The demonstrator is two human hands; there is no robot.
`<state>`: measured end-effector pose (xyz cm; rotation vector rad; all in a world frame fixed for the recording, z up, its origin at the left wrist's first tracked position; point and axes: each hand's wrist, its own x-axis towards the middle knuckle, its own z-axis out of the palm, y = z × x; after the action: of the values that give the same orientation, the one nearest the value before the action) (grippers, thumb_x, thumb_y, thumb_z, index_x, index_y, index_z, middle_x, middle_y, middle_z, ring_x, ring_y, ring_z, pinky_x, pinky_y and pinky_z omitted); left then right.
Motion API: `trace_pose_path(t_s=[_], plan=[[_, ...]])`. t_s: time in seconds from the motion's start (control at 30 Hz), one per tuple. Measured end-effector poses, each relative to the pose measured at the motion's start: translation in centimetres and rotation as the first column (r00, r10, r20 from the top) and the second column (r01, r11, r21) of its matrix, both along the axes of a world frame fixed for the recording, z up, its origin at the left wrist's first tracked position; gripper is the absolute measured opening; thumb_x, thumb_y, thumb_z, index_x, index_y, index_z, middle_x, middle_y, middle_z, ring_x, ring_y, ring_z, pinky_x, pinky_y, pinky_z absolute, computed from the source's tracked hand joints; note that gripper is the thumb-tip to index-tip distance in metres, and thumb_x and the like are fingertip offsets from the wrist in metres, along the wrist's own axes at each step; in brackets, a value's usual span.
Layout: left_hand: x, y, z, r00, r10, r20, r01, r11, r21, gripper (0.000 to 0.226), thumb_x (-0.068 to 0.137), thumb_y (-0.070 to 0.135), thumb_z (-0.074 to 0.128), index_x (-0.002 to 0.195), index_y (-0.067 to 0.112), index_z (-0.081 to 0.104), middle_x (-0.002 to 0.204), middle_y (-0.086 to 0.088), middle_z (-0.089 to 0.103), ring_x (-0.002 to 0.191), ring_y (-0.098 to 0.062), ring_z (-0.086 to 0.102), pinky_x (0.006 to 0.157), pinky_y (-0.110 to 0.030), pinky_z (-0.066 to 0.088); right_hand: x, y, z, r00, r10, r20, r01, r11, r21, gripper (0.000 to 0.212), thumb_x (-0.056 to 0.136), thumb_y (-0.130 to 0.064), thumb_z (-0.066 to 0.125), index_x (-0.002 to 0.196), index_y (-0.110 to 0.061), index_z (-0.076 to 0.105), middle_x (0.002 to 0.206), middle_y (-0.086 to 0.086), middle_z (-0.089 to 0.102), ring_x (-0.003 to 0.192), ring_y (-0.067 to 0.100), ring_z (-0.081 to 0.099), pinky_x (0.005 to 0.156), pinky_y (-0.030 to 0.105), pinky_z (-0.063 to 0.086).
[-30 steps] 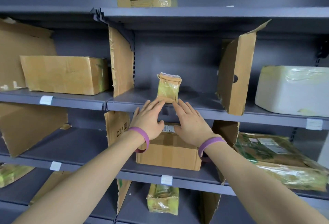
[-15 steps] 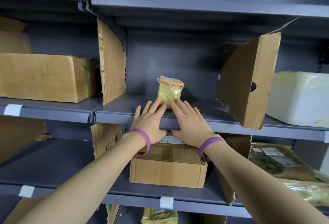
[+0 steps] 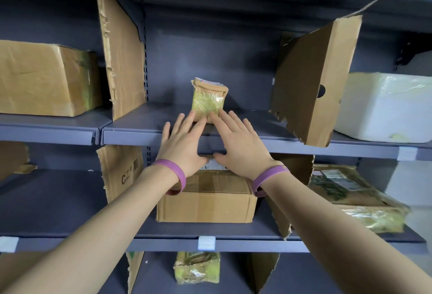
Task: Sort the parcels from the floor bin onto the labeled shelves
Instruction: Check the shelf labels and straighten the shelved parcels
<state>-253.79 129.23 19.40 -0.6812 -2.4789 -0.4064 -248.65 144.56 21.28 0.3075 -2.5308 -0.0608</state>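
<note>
Now: small parcel (image 3: 208, 99) upright on shelf (image 3: 140, 123), at 12 o'clock from both hands. Left hand (image 3: 182, 144), right hand (image 3: 240, 146) released, fingers straight, tips touching its base.

The shelves (image 3: 149, 133) are dark slate blue with white labels (image 3: 206, 243) on their front edges, and the small parcel (image 3: 208, 99) at the centre is brown card under glossy yellow-green tape. The big box (image 3: 46, 78) at 9 o'clock, the lower box (image 3: 205, 202) toward 6 o'clock and the dividers (image 3: 124, 172) are plain brown, one divider stamped with black letters. The foam box (image 3: 383, 106) at 3 o'clock is white, the wristbands (image 3: 173, 172) are purple, and the flat parcel (image 3: 350, 195) at 4 o'clock shows a dark green print with yellowish film.
</note>
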Motion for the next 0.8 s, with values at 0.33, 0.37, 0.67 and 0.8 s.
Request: trace_pose_path(t_s=[0.33, 0.37, 0.67, 0.8], plan=[[6.9, 4.3, -2.7, 0.997, -0.065, -0.034, 0.069, 0.989, 0.127, 0.084, 0.084, 0.031, 0.063, 0.15, 0.031, 0.012, 0.16, 0.005, 0.004, 0.147, -0.016, -0.001, 0.118, -0.041, -0.003, 6.8, 5.1, -3.2, 0.999, 0.008, -0.038, -0.009, 1.0, -0.023, 0.083, 0.091, -0.031, 0.06, 0.155, -0.023, 0.008, 0.163, 0.001, 0.009, 0.151, 0.026, 0.003, 0.121, 0.045, 0.005], [7.7, 5.4, -3.0, 0.997, -0.073, -0.03, 0.077, 0.989, 0.125, 0.082, 0.084, 0.03, 0.062, 0.15, 0.03, 0.013, 0.16, 0.005, 0.005, 0.147, -0.015, -0.001, 0.118, -0.04, -0.003, 7.5, 5.9, -3.7, 0.999, 0.025, -0.038, -0.027, 0.999, -0.038, 0.083, 0.091, -0.031, 0.061, 0.155, -0.023, 0.009, 0.163, 0.001, 0.01, 0.151, 0.025, 0.004, 0.121, 0.045, 0.006], [15.5, 17.9, -8.1, 0.991, -0.129, 0.023, 0.123, 0.976, 0.178, 0.073, 0.087, 0.024, 0.06, 0.149, 0.024, 0.023, 0.158, 0.006, 0.017, 0.146, -0.013, 0.008, 0.117, -0.031, -0.002, 13.4, 18.1, -9.2, 0.993, 0.113, 0.045, -0.107, 0.988, -0.112, 0.083, 0.086, -0.029, 0.059, 0.155, -0.024, 0.013, 0.163, -0.002, 0.013, 0.151, 0.021, 0.009, 0.122, 0.04, 0.015], [17.4, 24.0, -10.4, 0.981, -0.157, 0.114, 0.141, 0.98, 0.139, 0.071, 0.089, 0.028, 0.056, 0.15, 0.028, 0.018, 0.159, 0.008, 0.011, 0.146, -0.011, 0.002, 0.118, -0.033, -0.002, 15.3, 24.9, -11.7, 0.989, 0.069, 0.129, -0.057, 0.994, -0.097, 0.087, 0.089, -0.035, 0.059, 0.155, -0.028, 0.002, 0.164, -0.005, 0.004, 0.151, 0.02, 0.001, 0.121, 0.04, 0.01]])
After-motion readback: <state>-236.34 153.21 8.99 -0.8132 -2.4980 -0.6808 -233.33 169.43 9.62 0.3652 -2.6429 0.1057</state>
